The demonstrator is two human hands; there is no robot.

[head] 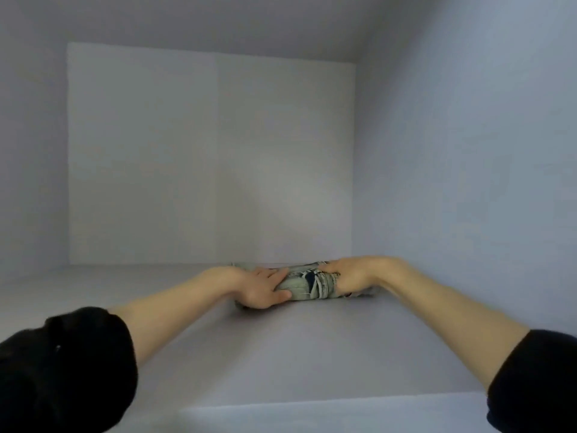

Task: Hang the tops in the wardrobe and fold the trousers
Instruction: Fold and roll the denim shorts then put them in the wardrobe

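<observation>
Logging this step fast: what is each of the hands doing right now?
Left hand: grips the folded jeans.
Right hand: holds the jeans' other end.

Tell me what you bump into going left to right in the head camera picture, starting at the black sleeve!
Left black sleeve → left hand → folded jeans → right hand → right black sleeve. Both hands grip the jeans on the white shelf.

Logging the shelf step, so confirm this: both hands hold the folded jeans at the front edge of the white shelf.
Not quite. In the head view the left hand and right hand do hold the folded jeans, but at the back of the white shelf, near the rear wall, not the front edge.
</observation>
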